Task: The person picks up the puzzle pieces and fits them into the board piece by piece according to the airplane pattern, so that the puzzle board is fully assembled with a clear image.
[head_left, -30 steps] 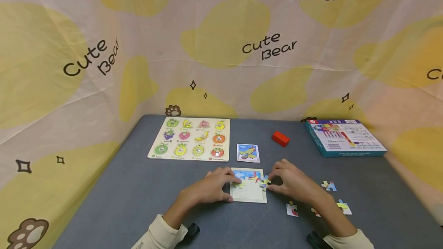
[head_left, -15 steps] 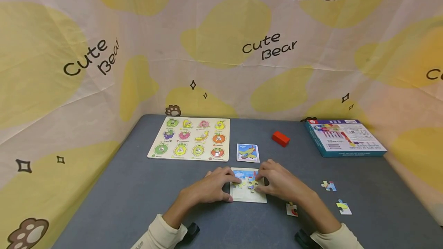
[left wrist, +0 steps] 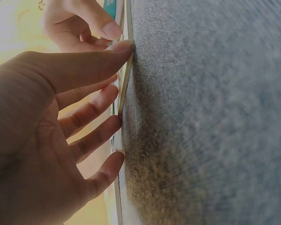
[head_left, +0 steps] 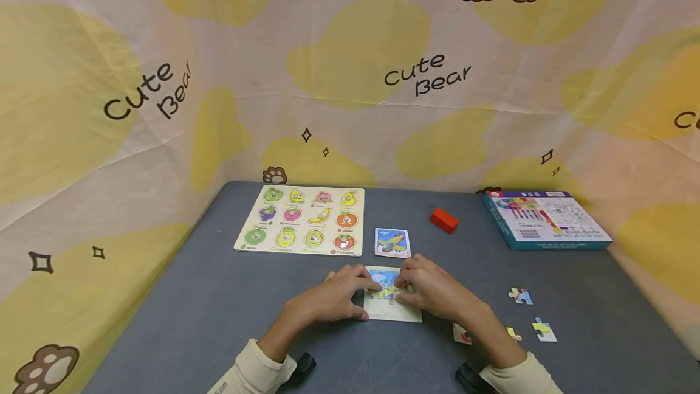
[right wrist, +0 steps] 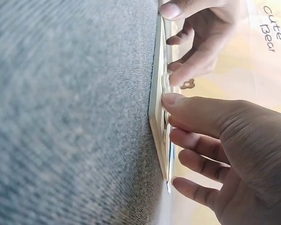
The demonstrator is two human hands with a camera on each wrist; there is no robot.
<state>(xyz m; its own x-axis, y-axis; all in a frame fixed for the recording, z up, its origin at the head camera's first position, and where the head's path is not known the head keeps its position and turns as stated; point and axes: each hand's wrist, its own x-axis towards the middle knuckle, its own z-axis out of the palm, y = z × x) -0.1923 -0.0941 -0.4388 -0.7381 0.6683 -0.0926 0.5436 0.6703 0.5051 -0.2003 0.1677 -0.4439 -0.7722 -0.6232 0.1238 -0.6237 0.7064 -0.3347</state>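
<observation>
A small light wooden puzzle board (head_left: 395, 315) lies in front of the person, its far part filled with sky-and-cloud pieces. My left hand (head_left: 340, 294) holds the board's left side, thumb at the near corner and index finger on the pieces. My right hand (head_left: 434, 287) pinches a yellow-and-blue puzzle piece (head_left: 390, 298) low over the board's middle; whether it is seated I cannot tell. In the right wrist view the pieces (right wrist: 165, 127) stand slightly above the board's rim, at the right hand's thumb. Right fingers hide part of the picture.
Loose puzzle pieces lie at the right: one (head_left: 520, 296), another (head_left: 544, 329), and two partly under the right forearm. Behind the board are an airplane picture card (head_left: 391, 242), a fruit board (head_left: 301, 219), a red block (head_left: 444, 221) and a flat box (head_left: 547, 221).
The right hand has carried its puzzle piece leftward, from the board's right edge to its middle, against the other pieces. The left hand has stayed in place.
</observation>
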